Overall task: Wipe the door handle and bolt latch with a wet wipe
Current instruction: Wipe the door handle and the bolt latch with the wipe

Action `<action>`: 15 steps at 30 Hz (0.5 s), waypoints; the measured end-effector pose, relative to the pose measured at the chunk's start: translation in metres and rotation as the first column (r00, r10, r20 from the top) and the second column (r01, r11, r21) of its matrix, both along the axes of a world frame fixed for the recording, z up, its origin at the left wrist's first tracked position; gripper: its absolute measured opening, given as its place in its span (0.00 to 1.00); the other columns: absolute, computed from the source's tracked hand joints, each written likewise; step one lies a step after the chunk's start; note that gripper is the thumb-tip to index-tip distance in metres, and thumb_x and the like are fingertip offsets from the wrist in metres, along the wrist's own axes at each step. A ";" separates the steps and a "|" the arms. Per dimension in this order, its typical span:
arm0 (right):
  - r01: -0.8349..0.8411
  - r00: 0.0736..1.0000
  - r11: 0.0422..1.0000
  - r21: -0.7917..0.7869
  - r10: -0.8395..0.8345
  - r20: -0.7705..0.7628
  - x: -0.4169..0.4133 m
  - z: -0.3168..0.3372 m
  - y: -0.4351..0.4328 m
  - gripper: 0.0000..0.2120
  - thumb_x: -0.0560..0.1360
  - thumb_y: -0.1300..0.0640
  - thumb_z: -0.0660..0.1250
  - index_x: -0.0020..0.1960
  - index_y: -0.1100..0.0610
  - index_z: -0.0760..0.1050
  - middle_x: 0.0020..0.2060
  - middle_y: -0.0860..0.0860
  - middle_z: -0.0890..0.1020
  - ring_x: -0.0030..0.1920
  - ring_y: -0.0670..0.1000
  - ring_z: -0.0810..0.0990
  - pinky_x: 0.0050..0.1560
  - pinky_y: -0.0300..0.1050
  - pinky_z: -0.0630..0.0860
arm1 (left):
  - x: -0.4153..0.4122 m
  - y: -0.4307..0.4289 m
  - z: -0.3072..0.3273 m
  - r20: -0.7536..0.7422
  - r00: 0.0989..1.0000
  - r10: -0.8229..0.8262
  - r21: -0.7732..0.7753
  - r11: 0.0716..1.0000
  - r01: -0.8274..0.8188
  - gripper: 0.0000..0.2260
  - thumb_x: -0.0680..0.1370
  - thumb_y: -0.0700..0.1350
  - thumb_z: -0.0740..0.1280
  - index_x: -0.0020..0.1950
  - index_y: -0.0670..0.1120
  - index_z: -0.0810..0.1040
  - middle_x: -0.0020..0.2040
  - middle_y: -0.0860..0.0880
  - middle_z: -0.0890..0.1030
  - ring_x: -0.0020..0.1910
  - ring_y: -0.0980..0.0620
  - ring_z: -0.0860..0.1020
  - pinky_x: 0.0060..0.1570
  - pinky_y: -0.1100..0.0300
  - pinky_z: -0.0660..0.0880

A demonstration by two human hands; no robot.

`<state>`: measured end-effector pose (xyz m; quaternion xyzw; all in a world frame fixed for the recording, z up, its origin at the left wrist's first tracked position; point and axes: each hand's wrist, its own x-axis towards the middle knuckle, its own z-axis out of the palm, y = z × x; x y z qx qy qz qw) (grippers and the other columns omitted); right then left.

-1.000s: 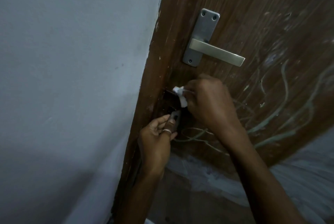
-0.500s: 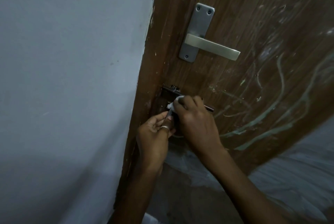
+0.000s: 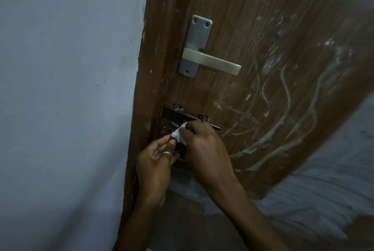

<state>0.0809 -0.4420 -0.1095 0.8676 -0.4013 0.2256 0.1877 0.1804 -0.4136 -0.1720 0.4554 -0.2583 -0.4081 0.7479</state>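
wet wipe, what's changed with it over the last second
The right hand carried the wet wipe down off the bolt latch rod to its lower part, beside the left hand. Unchanged: right grip on the wipe, left hand at the latch, door handle untouched.

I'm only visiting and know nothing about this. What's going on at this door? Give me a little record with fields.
place: brown door beside a grey wall
right hand: pinches a white wet wipe against the bolt latch
left hand: fingertips at the latch's lower part, next to the wipe; what it grips is unclear
door handle: above the latch, no hand on it
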 end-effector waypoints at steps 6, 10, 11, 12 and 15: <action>0.043 0.980 0.986 -0.160 -0.010 0.201 -0.013 0.054 -0.019 0.12 0.77 0.58 0.65 0.58 0.58 0.81 0.56 0.54 0.81 0.55 0.55 0.78 0.48 0.49 0.79 | 0.000 -0.002 -0.001 -0.069 0.998 -0.011 0.002 1.000 0.012 0.10 0.78 0.39 0.69 0.58 0.49 0.82 0.50 0.52 0.86 0.50 0.54 0.84 0.46 0.62 0.81; 0.007 0.997 1.000 -0.021 -0.005 0.077 0.000 0.023 -0.019 0.14 0.74 0.60 0.72 0.60 0.58 0.80 0.58 0.55 0.80 0.57 0.55 0.77 0.48 0.49 0.81 | -0.002 0.000 0.001 -0.025 1.000 0.004 0.004 1.000 -0.004 0.10 0.78 0.40 0.69 0.58 0.49 0.82 0.49 0.53 0.86 0.49 0.56 0.84 0.46 0.63 0.81; 0.007 0.999 1.000 -0.008 -0.007 0.041 0.001 0.013 -0.014 0.15 0.73 0.60 0.73 0.59 0.60 0.80 0.57 0.56 0.80 0.56 0.55 0.77 0.46 0.47 0.81 | -0.002 0.000 0.001 -0.015 1.000 0.006 0.004 1.000 -0.006 0.10 0.78 0.40 0.69 0.57 0.50 0.82 0.49 0.54 0.86 0.49 0.57 0.84 0.46 0.63 0.82; 0.012 1.000 1.000 0.000 -0.012 0.027 0.000 0.006 -0.009 0.15 0.71 0.61 0.74 0.57 0.61 0.81 0.55 0.56 0.80 0.55 0.56 0.78 0.42 0.45 0.81 | -0.002 0.001 0.002 -0.006 1.000 0.004 0.004 1.000 -0.004 0.10 0.78 0.40 0.69 0.57 0.51 0.82 0.48 0.55 0.86 0.49 0.57 0.84 0.46 0.63 0.82; 0.027 0.999 0.999 0.022 -0.027 0.027 -0.008 0.001 0.001 0.11 0.68 0.63 0.75 0.51 0.60 0.82 0.50 0.57 0.81 0.49 0.57 0.80 0.39 0.46 0.79 | 0.000 0.001 0.002 0.010 1.000 -0.001 0.017 1.000 0.001 0.10 0.78 0.41 0.70 0.57 0.51 0.82 0.49 0.55 0.86 0.50 0.56 0.84 0.46 0.64 0.81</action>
